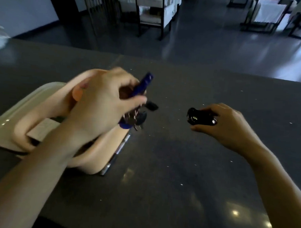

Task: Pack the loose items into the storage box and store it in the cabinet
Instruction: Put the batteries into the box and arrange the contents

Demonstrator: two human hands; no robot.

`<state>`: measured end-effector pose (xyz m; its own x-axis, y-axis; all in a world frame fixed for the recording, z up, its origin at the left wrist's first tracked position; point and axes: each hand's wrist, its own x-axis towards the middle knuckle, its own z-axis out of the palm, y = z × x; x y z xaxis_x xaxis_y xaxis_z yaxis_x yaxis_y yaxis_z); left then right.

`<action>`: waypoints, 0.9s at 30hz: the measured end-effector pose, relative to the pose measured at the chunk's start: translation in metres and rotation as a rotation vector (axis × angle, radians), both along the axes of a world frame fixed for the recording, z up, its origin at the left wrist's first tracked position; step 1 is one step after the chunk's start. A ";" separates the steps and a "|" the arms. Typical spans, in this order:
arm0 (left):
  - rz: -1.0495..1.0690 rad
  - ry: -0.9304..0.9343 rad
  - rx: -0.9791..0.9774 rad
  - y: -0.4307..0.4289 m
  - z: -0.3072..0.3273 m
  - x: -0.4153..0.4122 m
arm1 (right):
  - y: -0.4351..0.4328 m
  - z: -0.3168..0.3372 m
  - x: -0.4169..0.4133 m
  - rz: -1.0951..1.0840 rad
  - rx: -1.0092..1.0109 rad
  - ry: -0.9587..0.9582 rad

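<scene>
The left hand has its fingers closed on a blue pen-like item, whose long axis tilts up toward the desk's far edge, with a bunch of keys dangling below. The right hand grips a small black glossy object. Beneath the left hand, toward the left edge of the dark speckled desk, sits the peach storage box; a pen lies alongside it. Chairs stand on the shiny floor beyond.

Dim room: dark speckled countertop with light glints, glossy grey floor beyond, dark-framed chairs with white cushions at far end, pale wall at left
</scene>
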<state>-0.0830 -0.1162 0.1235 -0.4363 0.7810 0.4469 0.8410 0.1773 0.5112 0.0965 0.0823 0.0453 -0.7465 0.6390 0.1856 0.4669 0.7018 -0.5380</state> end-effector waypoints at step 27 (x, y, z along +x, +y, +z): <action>-0.311 -0.004 -0.323 -0.088 -0.065 -0.228 | -0.165 0.026 -0.204 0.030 -0.016 -0.129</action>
